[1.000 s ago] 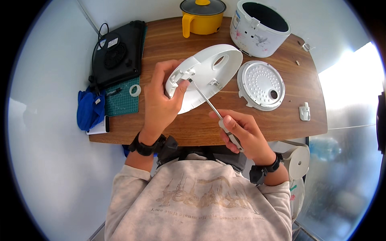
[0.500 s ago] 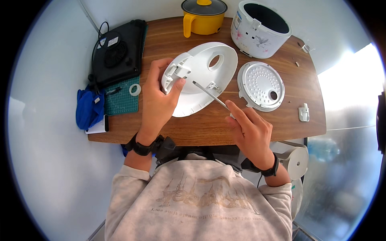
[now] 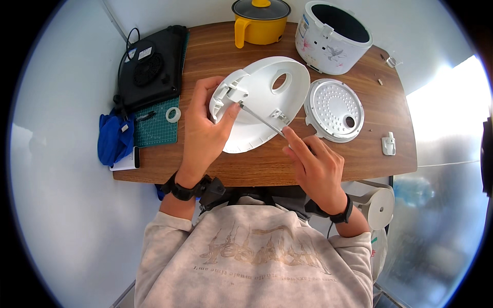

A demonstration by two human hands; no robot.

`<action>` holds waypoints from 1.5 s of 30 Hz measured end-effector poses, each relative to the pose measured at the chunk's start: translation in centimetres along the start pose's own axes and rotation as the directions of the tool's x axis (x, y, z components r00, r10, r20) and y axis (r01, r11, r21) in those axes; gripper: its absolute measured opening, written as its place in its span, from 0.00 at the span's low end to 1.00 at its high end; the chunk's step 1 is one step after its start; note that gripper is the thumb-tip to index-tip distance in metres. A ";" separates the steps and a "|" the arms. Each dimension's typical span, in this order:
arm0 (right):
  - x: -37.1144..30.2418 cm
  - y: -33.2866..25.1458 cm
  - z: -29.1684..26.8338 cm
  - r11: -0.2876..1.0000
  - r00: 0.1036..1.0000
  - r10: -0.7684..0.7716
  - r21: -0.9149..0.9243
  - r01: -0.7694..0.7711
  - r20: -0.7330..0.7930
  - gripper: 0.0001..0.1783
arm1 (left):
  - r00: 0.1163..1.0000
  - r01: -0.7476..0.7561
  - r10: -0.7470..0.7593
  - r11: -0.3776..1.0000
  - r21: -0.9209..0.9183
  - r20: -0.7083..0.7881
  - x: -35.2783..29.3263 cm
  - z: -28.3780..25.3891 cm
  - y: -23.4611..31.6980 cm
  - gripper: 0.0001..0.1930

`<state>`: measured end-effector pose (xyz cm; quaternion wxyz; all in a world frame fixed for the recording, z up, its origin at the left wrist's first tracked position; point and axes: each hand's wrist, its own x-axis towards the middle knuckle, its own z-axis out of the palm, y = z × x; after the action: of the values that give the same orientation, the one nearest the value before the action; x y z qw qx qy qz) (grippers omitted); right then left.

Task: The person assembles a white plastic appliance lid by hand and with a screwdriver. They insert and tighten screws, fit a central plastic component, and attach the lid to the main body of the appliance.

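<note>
My left hand (image 3: 208,128) grips the left rim of a white plastic rice cooker lid shell (image 3: 264,102), its thumb beside a small hinge block with screws. The shell is tilted, its hollow inside facing me, with a round hole near the top right. In my right hand (image 3: 318,164) is a screwdriver (image 3: 263,121), held between thumb and fingers. Its tip meets the block by a screw, next to my left thumb. The screwdriver's handle is mostly hidden in the palm. A round inner lid plate (image 3: 334,109) with many dimples lies right of the shell.
At the back stand a yellow pot (image 3: 262,28) and a white rice cooker body (image 3: 331,43). A black appliance (image 3: 151,66) lies on a green cutting mat (image 3: 156,131) at left, near a tape roll (image 3: 173,114) and blue cloth (image 3: 113,138). A small white plastic part (image 3: 389,144) lies at right.
The screwdriver tip has moved left, from just off the hinge block onto it. The lid shell has shifted slightly right and down. My right hand has moved a little left.
</note>
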<state>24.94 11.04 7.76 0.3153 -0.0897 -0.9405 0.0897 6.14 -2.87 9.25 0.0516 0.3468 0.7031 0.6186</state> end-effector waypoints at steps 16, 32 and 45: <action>0.6 0.9 -1.3 0.970 0.996 -0.083 -0.229 0.086 0.023 0.25 | 0.994 -0.084 0.073 0.987 0.137 0.085 0.3 -0.2 0.3 0.21; -0.3 0.0 0.5 0.653 0.921 0.207 0.654 -0.381 0.330 0.20 | 0.990 -0.139 0.136 0.974 0.181 0.026 -0.2 0.5 0.0 0.16; 1.1 0.6 -0.3 0.600 0.853 0.261 0.616 -0.510 0.452 0.20 | 0.994 -0.101 0.107 0.986 0.135 -0.037 0.3 0.7 0.8 0.18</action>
<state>24.33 11.86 8.45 0.1426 -0.1479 -0.8235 0.5288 6.61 -2.11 9.96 -0.0196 0.3719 0.7248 0.5796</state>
